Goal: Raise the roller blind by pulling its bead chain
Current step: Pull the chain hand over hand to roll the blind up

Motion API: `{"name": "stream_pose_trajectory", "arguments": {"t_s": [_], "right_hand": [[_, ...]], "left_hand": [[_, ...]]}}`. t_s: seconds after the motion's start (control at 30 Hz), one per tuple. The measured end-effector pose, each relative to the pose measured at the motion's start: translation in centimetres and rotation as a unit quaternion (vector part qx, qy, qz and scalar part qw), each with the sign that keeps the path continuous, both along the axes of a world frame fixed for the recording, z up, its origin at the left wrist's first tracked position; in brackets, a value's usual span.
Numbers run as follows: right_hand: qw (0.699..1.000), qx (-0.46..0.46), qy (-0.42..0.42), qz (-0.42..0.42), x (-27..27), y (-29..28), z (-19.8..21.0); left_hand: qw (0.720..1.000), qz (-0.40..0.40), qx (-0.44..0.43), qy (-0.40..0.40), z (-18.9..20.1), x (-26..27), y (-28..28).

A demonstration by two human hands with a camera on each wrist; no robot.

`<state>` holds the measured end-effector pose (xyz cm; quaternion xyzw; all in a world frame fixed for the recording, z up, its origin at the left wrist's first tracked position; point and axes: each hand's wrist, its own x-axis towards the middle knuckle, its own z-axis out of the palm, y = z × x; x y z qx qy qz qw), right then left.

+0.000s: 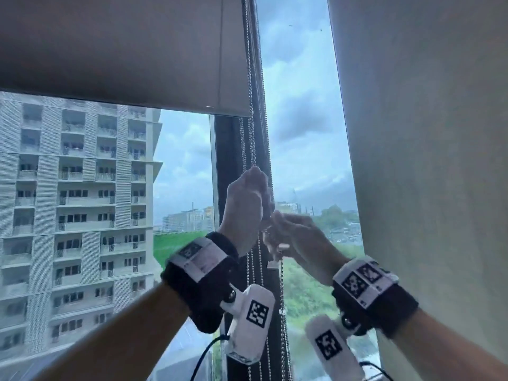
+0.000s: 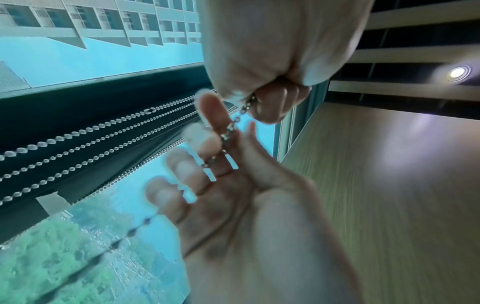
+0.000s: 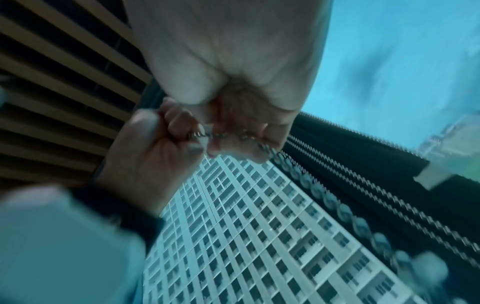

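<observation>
The grey-brown roller blind [image 1: 123, 64] hangs part-way down the window. Its bead chain [image 1: 250, 133] drops along the dark frame. My left hand [image 1: 246, 204] is a fist gripping the chain, seen again from the left wrist [image 2: 272, 51] and from the right wrist [image 3: 145, 154]. Just below it my right hand [image 1: 297, 240] touches the same chain [image 2: 230, 131]. The right hand's fingers [image 2: 202, 144] are spread and only slightly bent, with the chain lying across them. From the right hand [image 3: 233, 61] the chain [image 3: 324, 195] runs down and away.
A pale second blind [image 1: 426, 133] covers the window on the right. Several other bead chains [image 2: 78, 131] hang along the dark mullion [image 1: 231, 160]. A high-rise block [image 1: 68, 202] stands outside the glass. A wood-grain panel [image 2: 376, 185] lies beside the window.
</observation>
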<state>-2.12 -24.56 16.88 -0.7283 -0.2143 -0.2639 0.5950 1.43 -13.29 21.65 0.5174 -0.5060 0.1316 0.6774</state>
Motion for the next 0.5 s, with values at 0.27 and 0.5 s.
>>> {"name": "stream_pose_trajectory", "arguments": {"t_s": [0.27,0.5], "right_hand": [[0.988,0.153,-0.009,0.031,-0.8,-0.3,9.1],[0.970,0.212,-0.113,0.042,-0.3,3.7,11.0]], "left_hand": [[0.998,0.064,0.029,0.001,-7.1,0.1,-2.2],[0.992,-0.026,0.113,-0.055,-8.0,-0.9,-0.2]]}}
